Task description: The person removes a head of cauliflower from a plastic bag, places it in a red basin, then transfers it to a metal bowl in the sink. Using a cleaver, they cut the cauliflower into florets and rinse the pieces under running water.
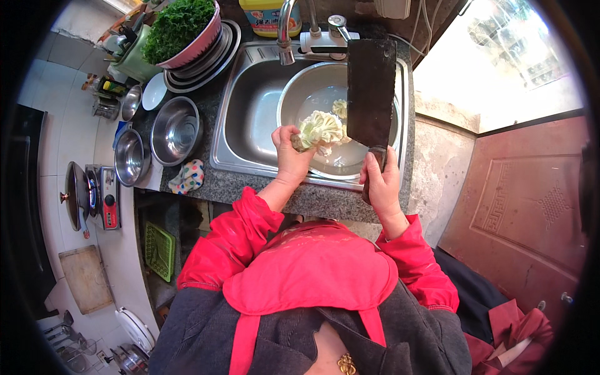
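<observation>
My left hand (291, 157) grips a cauliflower piece (323, 127) by its stem end, over a wide metal basin (293, 89). In my right hand (384, 180) is a cleaver (371, 89), held by its wooden handle with the broad dark blade pointing away from me. The blade covers the basin's right part. Smaller cauliflower florets (340, 108) lie in the basin, partly hidden behind the held piece. The basin stands in the right part of a stainless steel sink (253, 108) and seems to hold some water.
A faucet (286, 47) rises behind the sink, near a yellow detergent bottle (272, 18). Leafy greens (180, 28) fill a pink basket (199, 44) on stacked metal basins. Metal bowls (175, 131) and a dotted cloth (187, 177) sit left. A portable gas stove (109, 199) is lit farther left.
</observation>
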